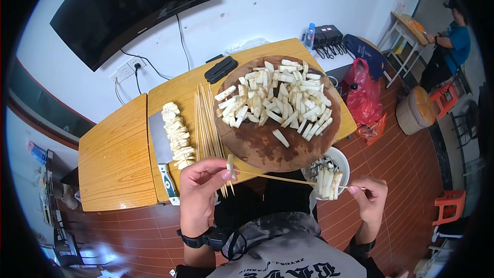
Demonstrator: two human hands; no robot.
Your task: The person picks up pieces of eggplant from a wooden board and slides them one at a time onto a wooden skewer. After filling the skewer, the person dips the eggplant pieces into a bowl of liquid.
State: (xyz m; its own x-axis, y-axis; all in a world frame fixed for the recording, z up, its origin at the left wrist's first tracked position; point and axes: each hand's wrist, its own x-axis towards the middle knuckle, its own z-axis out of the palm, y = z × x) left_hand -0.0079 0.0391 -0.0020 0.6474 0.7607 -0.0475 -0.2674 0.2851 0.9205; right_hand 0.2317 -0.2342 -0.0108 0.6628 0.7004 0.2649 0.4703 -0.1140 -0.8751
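Note:
My left hand (200, 188) pinches a pale vegetable strip (231, 167), which looks like peeled eggplant, at the pointed end of a bamboo skewer (278, 177). My right hand (369, 198) grips the other end of that skewer, with several threaded strips (328, 184) bunched close to its fingers. Beyond my hands, a round wooden board (252, 149) carries a heap of loose strips (278, 92). Loose bamboo skewers (206, 123) lie left of the board. Further left, finished-looking skewered strips (177, 136) rest on a cleaver (161, 139).
Below the board's right edge stands a white bucket (342, 159) with dark scraps. A black case (221, 69) lies at the table's (113, 149) back. Red plastic bags (363, 92), a lidded bin (414, 110) and red stools (448, 207) are rightward. Another person (455, 46) sits far right.

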